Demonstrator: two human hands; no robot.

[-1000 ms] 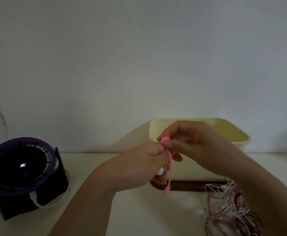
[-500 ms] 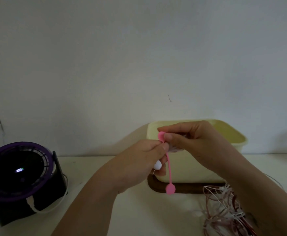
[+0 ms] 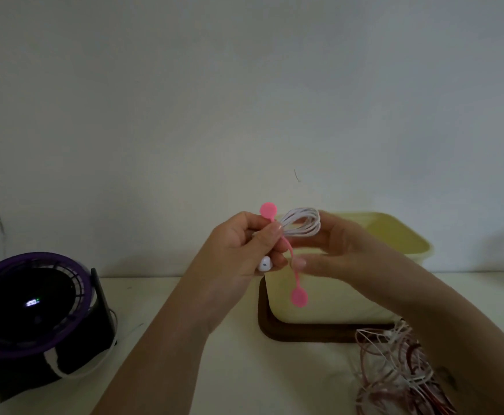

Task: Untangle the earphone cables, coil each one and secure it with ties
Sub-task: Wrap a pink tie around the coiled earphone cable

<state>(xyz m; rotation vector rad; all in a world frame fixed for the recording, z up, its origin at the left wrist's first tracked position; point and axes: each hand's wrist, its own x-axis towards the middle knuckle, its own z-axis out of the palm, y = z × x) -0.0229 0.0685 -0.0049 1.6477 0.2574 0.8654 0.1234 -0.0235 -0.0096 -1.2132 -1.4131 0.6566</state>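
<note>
Left hand [image 3: 241, 250] pinches coiled white cable [image 3: 303, 224] and pink tie [image 3: 299, 296] mid-air, before yellow tub [image 3: 334, 307]. Right hand [image 3: 343, 253] curls round coil's loop end, thumb against tie strap. Tangled cables [image 3: 400, 363] on table [image 3: 274, 378], lower right.

The left forearm [image 3: 160, 339] and right forearm [image 3: 442, 330] are bare from the bottom edge to the wrists, and the left hand [image 3: 238, 250] and right hand [image 3: 349, 253] are bare too. The visible fingernails [image 3: 277, 227] are short and pale. A small dark smudge [image 3: 448, 378] marks the right forearm, perhaps only shadow in the dim light.
</note>
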